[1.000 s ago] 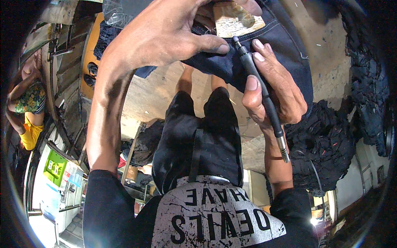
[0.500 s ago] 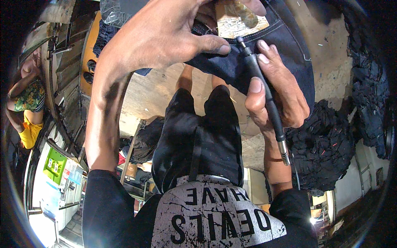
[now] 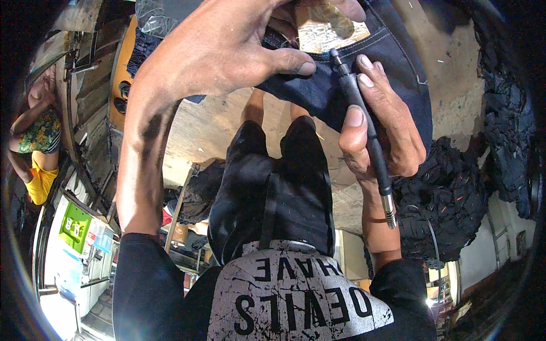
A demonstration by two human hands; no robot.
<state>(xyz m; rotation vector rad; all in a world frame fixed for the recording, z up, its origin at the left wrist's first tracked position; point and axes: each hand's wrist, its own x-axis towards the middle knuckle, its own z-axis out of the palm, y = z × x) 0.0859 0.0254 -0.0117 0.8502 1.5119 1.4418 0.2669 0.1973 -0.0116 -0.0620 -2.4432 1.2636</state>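
My right hand [image 3: 384, 116] grips a slim black pen-shaped rotary grinder [image 3: 372, 133] between thumb and fingers. Its metal tip points up, right by the stitched edge of a dark denim garment [image 3: 318, 94]; whether it touches is hard to tell. At the rear end is a metal spring collar. My left hand [image 3: 244, 51] holds the garment from the upper left, thumb stretched along the stitched edge. Some of its fingers are hidden by the cloth and the picture's top edge. Through an opening in the garment shows a pale, yellowish patterned surface [image 3: 327, 37].
Heaps of dark cloth [image 3: 441, 199] lie on the right. A thin grey cable [image 3: 435, 233] curves beside my right forearm. Another person in yellow shorts [image 3: 42, 179] sits at the far left, near a green plastic container [image 3: 74, 227]. Dark sandals [image 3: 121, 96] rest on an orange-brown board.
The grinder's tip has shifted slightly right along the stitched edge, and my right thumb has moved a little with it. The thin cable has swung out to the right. My left hand barely differs.
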